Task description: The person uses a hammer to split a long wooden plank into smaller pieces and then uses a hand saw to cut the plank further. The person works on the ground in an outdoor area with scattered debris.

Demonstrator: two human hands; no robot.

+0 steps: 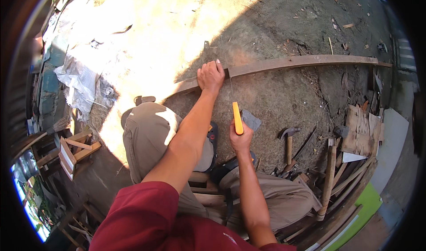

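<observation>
A long, narrow wooden board [306,61] stretches across the ground in front of me. My left hand [211,77] is closed over the board, left of a dark gap or notch in it. In my right hand [240,137] is a handsaw [237,117], gripped by its yellow-orange handle. Its thin blade is seen nearly edge-on and runs away from me to the board, just right of my left hand. A grey flat piece [251,120] lies on the ground beside the saw handle.
To the right lie a claw hammer [289,144], a long dark blade [306,145] and a heap of wood scraps [350,180]. A small wooden frame [73,155] sits at left, below crumpled clear plastic sheeting [80,84]. Bright sunlight covers the ground at upper left.
</observation>
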